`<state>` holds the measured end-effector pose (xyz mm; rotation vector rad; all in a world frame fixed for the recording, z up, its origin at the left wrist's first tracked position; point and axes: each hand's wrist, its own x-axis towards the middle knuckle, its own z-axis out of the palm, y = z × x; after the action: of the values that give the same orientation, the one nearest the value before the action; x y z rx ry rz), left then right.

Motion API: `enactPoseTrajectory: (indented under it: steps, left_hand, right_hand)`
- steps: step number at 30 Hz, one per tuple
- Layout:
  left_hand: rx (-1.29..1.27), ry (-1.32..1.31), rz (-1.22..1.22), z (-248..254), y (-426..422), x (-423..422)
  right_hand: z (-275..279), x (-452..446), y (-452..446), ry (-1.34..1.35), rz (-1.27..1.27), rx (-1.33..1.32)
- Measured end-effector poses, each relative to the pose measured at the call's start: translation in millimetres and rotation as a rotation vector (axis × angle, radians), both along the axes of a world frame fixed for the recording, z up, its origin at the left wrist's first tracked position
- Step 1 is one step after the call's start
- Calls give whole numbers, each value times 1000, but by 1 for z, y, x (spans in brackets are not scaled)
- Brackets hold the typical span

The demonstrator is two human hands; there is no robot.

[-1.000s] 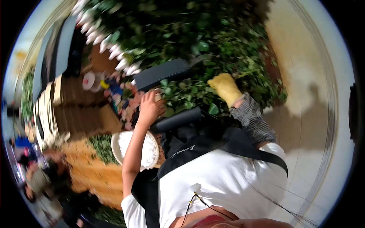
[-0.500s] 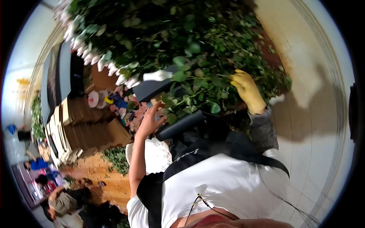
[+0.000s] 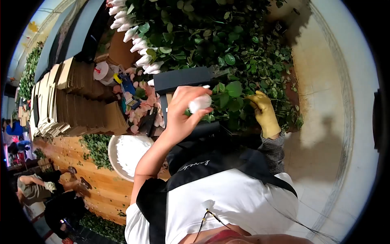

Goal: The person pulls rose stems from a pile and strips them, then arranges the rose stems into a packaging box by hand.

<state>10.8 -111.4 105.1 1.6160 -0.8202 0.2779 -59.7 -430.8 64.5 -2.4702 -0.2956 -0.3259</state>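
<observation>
My bare left hand (image 3: 180, 114) is closed around a white-covered rose head (image 3: 200, 104), its fingers curled over the top and the thumb below. Leafy green stems (image 3: 227, 94) run from there toward my right hand (image 3: 263, 113), which wears a yellow glove. Its fingers are bent in a pinch at the stems, whose lower ends are partly hidden. A dark box (image 3: 183, 79) lies just beyond my left hand, and a black cylinder (image 3: 204, 129) is below the leaves, near my apron.
A large pile of leafy roses (image 3: 195, 36) with white-covered heads (image 3: 142, 53) lies ahead. Stacked cardboard (image 3: 81, 97), pink petals (image 3: 148, 107) and a tape roll (image 3: 103, 72) are at left. A white tub (image 3: 126, 156) stands below. Other people (image 3: 44, 191) are at lower left.
My left hand has risen to the right and closed on the white-covered rose head. The right glove has moved slightly down. The whole view has shifted.
</observation>
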Motion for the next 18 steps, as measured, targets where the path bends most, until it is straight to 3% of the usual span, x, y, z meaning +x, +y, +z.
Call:
enactPoseTrajectory:
  steps: [6,13,18]
  left_hand:
    - [104,-65,228,16,-11,-11]
    - [156,-77,199,16,-15,-10]
    - [163,140,46,4,-14,1]
  right_hand:
    - [-1,6,-3,94,-6,-35]
    - [9,8,0,12,-46,-70]
    - [5,-6,-16,-81,-198,-161]
